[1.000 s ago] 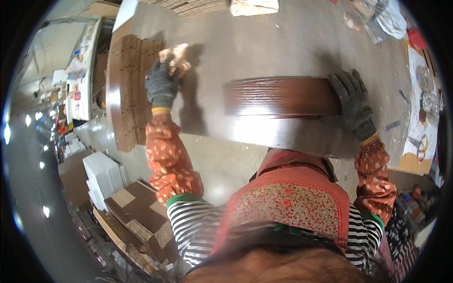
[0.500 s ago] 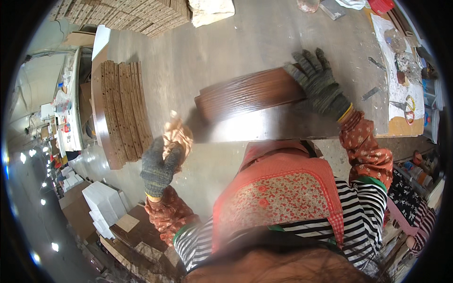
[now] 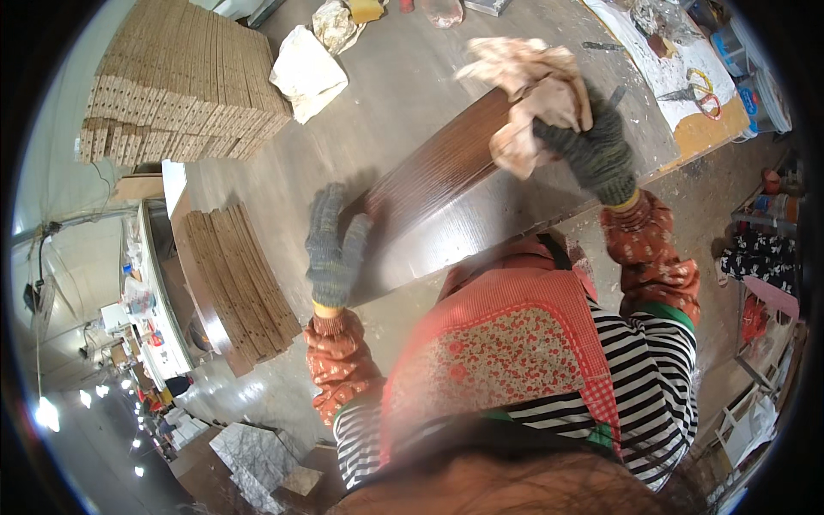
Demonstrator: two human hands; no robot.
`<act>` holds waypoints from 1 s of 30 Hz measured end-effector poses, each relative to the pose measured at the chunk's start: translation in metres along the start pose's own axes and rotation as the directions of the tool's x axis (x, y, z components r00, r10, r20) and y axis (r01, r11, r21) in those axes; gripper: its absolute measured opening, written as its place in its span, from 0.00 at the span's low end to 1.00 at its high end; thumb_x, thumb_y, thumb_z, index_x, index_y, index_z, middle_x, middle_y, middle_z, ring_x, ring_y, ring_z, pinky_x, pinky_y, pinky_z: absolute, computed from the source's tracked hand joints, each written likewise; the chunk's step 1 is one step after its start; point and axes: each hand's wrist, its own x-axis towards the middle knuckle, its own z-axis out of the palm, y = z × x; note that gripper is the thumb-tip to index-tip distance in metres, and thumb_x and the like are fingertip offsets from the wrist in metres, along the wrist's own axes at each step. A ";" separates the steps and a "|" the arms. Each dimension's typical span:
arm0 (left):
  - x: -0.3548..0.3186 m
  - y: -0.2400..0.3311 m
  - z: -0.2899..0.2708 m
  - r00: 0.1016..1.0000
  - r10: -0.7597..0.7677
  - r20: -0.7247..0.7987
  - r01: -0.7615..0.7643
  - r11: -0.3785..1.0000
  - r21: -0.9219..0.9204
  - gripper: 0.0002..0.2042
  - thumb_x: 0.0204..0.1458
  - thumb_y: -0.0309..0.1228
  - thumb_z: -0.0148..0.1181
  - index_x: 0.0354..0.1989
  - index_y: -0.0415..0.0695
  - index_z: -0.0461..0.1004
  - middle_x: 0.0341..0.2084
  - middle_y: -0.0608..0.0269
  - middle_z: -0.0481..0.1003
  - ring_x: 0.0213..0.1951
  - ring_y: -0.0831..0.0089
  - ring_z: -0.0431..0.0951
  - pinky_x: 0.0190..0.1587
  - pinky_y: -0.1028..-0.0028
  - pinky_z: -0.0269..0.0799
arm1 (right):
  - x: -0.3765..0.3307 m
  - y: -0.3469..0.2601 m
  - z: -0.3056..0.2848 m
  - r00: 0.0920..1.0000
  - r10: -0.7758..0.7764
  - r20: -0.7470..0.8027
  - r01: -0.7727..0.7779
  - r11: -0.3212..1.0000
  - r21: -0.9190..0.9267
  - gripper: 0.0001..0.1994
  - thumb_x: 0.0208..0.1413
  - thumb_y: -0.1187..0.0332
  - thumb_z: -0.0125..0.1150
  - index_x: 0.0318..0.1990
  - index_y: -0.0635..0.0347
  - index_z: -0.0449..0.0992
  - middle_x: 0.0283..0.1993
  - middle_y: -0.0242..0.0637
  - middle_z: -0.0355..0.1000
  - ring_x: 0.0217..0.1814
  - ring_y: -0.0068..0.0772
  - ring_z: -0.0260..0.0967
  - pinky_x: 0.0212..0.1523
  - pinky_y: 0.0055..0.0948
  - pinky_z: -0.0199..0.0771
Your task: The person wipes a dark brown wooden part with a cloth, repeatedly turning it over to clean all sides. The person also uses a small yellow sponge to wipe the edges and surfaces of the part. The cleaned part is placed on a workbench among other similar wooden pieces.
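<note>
A dark brown board with a finely grooved face (image 3: 433, 163) lies slantwise on the worktable (image 3: 403, 94) before me. My right hand (image 3: 599, 154), in a dark grey-green knit glove, is closed on a crumpled pale peach cloth (image 3: 539, 86). The cloth covers the board's far right end. At the opposite end, my left hand (image 3: 333, 245) is gloved alike, fingers stretched out and thumb apart. It is beside the board's near left end; whether it touches the edge I cannot tell. Some motion blurs the cloth.
A tall stack of drilled boards (image 3: 184, 94) stands at the far left, with a shorter row of boards (image 3: 240, 287) nearer me. A white cloth (image 3: 307, 75) lies beside the tall stack. Scissors (image 3: 691, 93) rest on white paper at the right, near plastic buckets (image 3: 760, 99).
The peach cloth has passed from my left hand to my right. My left hand has come up to the board's left end, opened. The whole view has turned, tilting the board more steeply.
</note>
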 end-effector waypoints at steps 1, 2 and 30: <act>0.004 -0.017 0.004 0.997 -0.065 -0.043 0.073 0.965 0.250 0.22 0.62 0.32 0.60 0.64 0.38 0.71 0.62 0.49 0.73 0.66 0.50 0.70 0.71 0.55 0.58 | -0.003 0.009 -0.022 0.997 0.017 -0.073 -0.038 0.954 -0.297 0.37 0.49 0.57 0.77 0.64 0.60 0.68 0.62 0.44 0.72 0.63 0.39 0.71 0.63 0.34 0.74; 0.007 -0.032 0.011 0.996 0.065 -0.058 -0.047 0.962 0.269 0.20 0.62 0.33 0.59 0.61 0.39 0.74 0.58 0.48 0.75 0.63 0.50 0.72 0.70 0.54 0.60 | -0.009 0.021 -0.036 0.994 0.040 -0.106 -0.084 0.884 -0.459 0.35 0.49 0.57 0.76 0.63 0.59 0.68 0.61 0.43 0.72 0.63 0.39 0.71 0.62 0.34 0.74; 0.023 -0.088 0.032 0.954 0.274 0.121 -0.284 0.956 0.075 0.15 0.65 0.32 0.48 0.55 0.43 0.74 0.58 0.57 0.77 0.58 0.53 0.76 0.72 0.52 0.59 | -0.024 0.088 0.195 0.731 -0.412 0.544 0.664 0.241 -0.708 0.17 0.56 0.58 0.61 0.51 0.52 0.79 0.60 0.35 0.73 0.65 0.40 0.68 0.63 0.48 0.71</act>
